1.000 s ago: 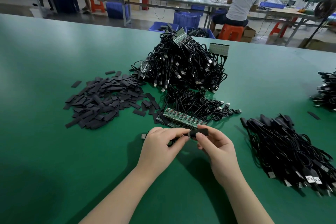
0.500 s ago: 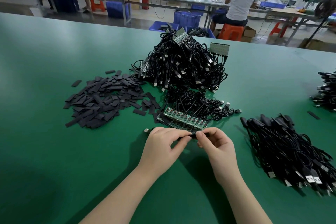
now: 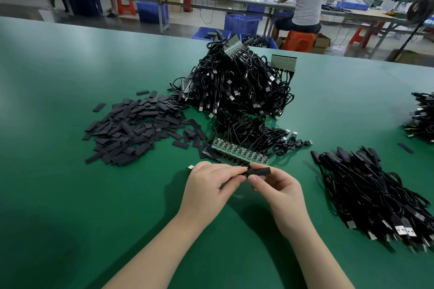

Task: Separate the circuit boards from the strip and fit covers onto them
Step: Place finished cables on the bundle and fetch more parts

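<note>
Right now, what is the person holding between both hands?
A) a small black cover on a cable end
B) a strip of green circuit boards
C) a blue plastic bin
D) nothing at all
A: the right hand pinches a small black cover while the left hand grips the cable end beside it; the strip of green circuit boards lies on the table just beyond the fingers.

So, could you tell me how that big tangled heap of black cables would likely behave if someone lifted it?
The cable heap looks floppy and intertwined, so strands would probably drag along. Attached board strips might snag or flex.
</note>
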